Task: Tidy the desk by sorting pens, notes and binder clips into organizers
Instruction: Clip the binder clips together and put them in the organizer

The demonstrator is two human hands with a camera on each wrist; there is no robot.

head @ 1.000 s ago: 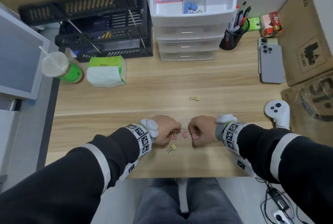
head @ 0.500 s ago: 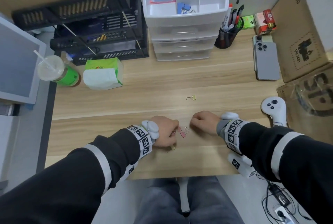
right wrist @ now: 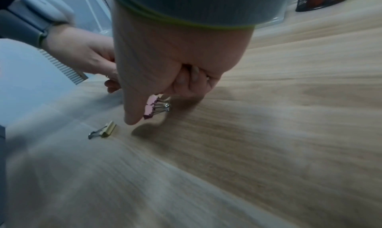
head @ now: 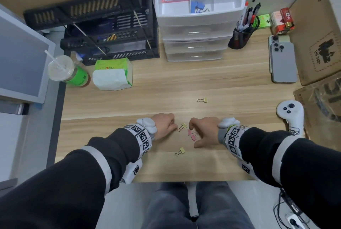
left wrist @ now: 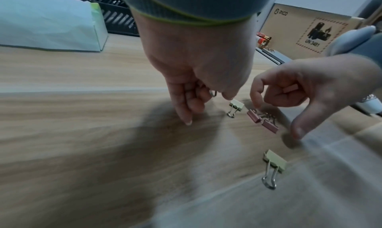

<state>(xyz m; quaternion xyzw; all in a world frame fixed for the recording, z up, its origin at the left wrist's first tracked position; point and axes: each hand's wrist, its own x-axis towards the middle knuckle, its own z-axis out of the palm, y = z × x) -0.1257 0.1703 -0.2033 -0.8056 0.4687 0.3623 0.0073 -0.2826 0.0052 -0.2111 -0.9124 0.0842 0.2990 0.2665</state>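
Note:
Two pink binder clips (head: 191,134) lie side by side near the desk's front edge. My right hand (head: 193,136) straddles them, forefinger and thumb spread to either side and the other fingers curled in. My left hand (head: 172,124) sits just to their left with curled fingers. A metal wire loop (left wrist: 212,93) pokes out of its grip. One yellow clip (head: 182,126) lies by the left thumb, another (head: 180,151) nearer me, and a third (head: 202,100) farther back. The white drawer organizer (head: 200,16) at the back holds notes and blue and teal clips. A mesh pen cup (head: 239,39) stands to its right.
A tissue pack (head: 112,75) and a lidded cup (head: 68,71) sit at the back left before a black tray rack (head: 110,31). Two phones (head: 283,62), a white controller (head: 291,116) and cardboard boxes (head: 317,35) line the right side.
My right hand has opened from a fist, and its thumb and forefinger now frame the pink clips. The pink clips lie closer together. My left hand has drawn back left, uncovering a yellow clip.

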